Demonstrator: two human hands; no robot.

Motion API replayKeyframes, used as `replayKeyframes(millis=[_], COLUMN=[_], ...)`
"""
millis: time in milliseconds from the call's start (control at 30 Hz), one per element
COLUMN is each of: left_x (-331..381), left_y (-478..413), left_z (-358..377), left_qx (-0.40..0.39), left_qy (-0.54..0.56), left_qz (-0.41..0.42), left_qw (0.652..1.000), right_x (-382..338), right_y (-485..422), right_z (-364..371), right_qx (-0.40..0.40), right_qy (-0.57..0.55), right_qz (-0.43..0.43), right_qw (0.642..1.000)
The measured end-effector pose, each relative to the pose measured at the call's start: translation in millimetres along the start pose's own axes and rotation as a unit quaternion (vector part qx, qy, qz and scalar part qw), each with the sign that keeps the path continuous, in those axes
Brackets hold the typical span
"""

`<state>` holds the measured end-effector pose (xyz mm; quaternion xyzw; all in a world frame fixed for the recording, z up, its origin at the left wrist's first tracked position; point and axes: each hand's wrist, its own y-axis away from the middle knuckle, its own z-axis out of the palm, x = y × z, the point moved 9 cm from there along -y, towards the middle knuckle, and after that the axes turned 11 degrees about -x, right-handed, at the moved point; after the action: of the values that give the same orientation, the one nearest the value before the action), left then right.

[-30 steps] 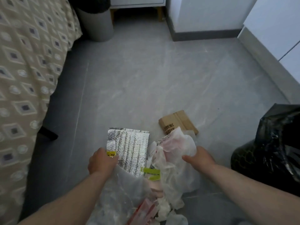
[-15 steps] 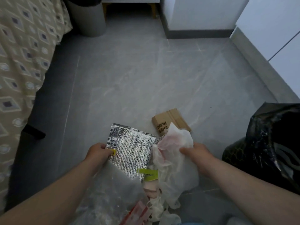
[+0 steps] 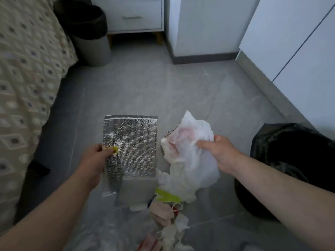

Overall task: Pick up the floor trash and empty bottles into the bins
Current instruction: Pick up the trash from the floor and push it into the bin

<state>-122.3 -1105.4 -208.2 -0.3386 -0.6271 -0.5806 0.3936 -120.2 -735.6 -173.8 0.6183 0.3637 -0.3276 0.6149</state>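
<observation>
My left hand [image 3: 94, 160] pinches the left edge of a silver foil insulated bag [image 3: 134, 144] at a yellow tab and holds it up flat above the floor. My right hand [image 3: 220, 153] grips a crumpled white plastic bag [image 3: 190, 151] with pinkish contents, lifted just right of the foil bag. A bin lined with a black bag [image 3: 290, 160] stands at the right, close to my right forearm. More trash [image 3: 166, 214] lies on the floor below my hands: white tissues, a yellow-green scrap, pink wrappers and clear plastic film.
A second grey bin with a black liner [image 3: 90, 37] stands at the far left by the bed [image 3: 23, 78]. A white nightstand [image 3: 134, 15] and white cabinets [image 3: 299, 60] line the back and right. Grey tiled floor [image 3: 163, 87] stretches ahead.
Both hands have lifted their items off the floor; the foil bag now hangs upright and the white bag has moved up and right. The cardboard box is no longer seen.
</observation>
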Motion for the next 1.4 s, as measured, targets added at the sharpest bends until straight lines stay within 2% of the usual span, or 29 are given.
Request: replayKeyframes(millis=[200, 400, 500, 733, 900, 1033, 1133, 1200, 1300, 1400], left_x=[57.9, 94.4, 97.9, 84.3, 64.0, 35.8, 16.5, 19.6, 45.1, 74.1], left_y=[45.0, 80.9, 89.7, 110.6, 134.0, 149.2, 161.5, 166.4, 165.7, 179.0], left_z=[33.8, 87.6, 142.8, 308.7, 393.5, 437.6, 459.9, 457.2, 437.9, 426.9], left_qx=[-0.006, -0.037, -0.077, -0.181, -0.182, -0.189, -0.283, -0.31, -0.27, -0.211], left_qy=[0.061, 0.134, 0.171, 0.207, 0.177, 0.116, -0.005, -0.079, -0.207, -0.386], left_qz=[0.026, 0.051, 0.032, -0.035, -0.079, -0.107, -0.148, -0.132, -0.02, 0.155], left_qw=[0.998, 0.989, 0.982, 0.961, 0.964, 0.969, 0.948, 0.938, 0.94, 0.884], right_x=[-56.9, -96.0, -112.3, -139.6, -121.8, -97.6, -85.2, -81.6, -81.9, -82.5], right_y=[44.0, 99.5, 117.7, 169.8, 196.2, 202.9, 205.0, 209.1, 224.9, 233.8], right_z=[-21.2, -73.5, -120.1, -268.0, -339.0, -369.4, -380.9, -385.2, -394.3, -398.7], right_qx=[-0.025, -0.027, -0.018, 0.089, 0.106, 0.117, 0.136, 0.155, 0.224, 0.242], right_qy=[-0.004, -0.027, -0.064, -0.183, -0.251, -0.264, -0.244, -0.212, -0.147, -0.123], right_qz=[-0.032, -0.086, -0.115, -0.242, -0.251, -0.221, -0.202, -0.194, -0.17, -0.155], right_qw=[0.999, 0.996, 0.991, 0.949, 0.929, 0.932, 0.939, 0.945, 0.948, 0.95])
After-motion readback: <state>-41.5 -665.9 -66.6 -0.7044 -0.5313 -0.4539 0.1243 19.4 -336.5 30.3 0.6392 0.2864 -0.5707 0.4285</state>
